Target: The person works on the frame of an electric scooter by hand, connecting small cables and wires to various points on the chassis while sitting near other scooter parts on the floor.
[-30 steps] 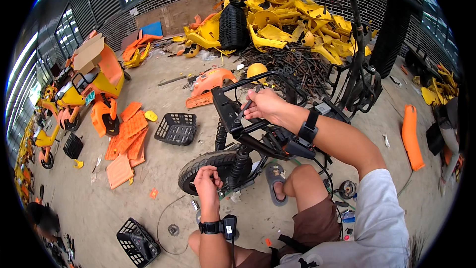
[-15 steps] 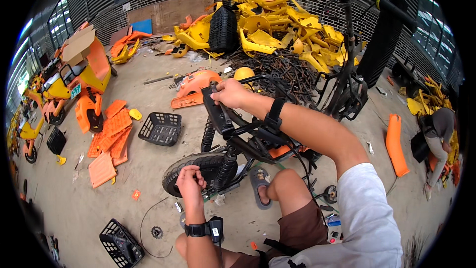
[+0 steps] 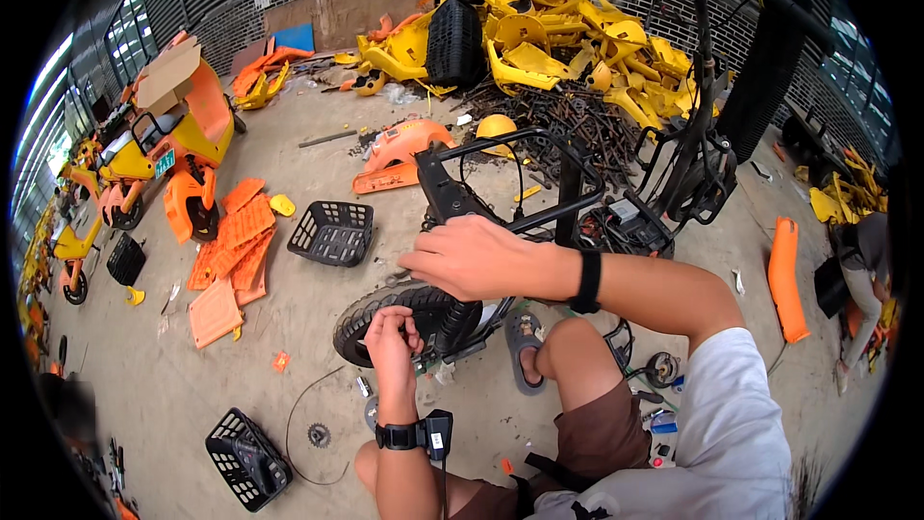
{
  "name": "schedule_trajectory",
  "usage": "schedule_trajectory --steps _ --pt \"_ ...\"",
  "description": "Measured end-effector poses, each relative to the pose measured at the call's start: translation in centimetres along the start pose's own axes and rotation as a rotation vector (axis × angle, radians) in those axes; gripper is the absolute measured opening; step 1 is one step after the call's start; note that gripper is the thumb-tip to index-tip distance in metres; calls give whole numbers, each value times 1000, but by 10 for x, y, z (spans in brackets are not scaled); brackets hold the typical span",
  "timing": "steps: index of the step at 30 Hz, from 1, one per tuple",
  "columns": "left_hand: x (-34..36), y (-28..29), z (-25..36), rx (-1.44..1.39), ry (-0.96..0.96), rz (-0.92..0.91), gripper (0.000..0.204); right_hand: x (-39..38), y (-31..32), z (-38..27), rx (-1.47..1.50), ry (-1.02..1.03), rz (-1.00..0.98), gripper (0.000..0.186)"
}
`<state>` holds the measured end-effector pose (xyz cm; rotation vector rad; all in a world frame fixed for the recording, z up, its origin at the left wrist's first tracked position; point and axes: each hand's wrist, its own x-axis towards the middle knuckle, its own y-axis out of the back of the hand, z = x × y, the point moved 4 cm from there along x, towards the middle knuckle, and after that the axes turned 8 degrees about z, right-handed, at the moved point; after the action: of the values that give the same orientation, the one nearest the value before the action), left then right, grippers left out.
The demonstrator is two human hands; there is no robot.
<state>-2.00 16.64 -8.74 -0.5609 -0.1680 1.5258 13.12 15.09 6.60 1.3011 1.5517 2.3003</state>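
Note:
A stripped black scooter frame point(image 3: 452, 195) stands before me, its rear tyre point(image 3: 354, 327) resting on the floor. My right hand point(image 3: 476, 255) is over the rear of the frame, above the shock absorber point(image 3: 460, 325). Its fingers are bent and close together; a small greyish bit shows by the fingertips, too small to name. Beside the tyre, my left hand point(image 3: 393, 342) is closed with the fingers curled in; whatever they may hold is hidden.
Black baskets point(image 3: 332, 231) lie on the floor to the left, near orange panels point(image 3: 231, 250). Yellow scooter shells point(image 3: 539, 39) are heaped behind a pile of rusty rods point(image 3: 549, 125). Scooters point(image 3: 178, 154) stand far left. Another person point(image 3: 866, 270) bends down at the far right.
My right hand has come down from the top end of the frame to the shock absorber, nearer my left hand. The left hand stays by the tyre. The view has shifted slightly.

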Motion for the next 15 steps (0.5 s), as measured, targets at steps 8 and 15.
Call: schedule_trajectory --steps 8,15 --pt "1 2 -5 -74 39 13 13 -49 31 -3 101 -27 98 43" --pt "4 -2 -11 -101 68 -27 13 -89 21 -9 394 -254 496 41"
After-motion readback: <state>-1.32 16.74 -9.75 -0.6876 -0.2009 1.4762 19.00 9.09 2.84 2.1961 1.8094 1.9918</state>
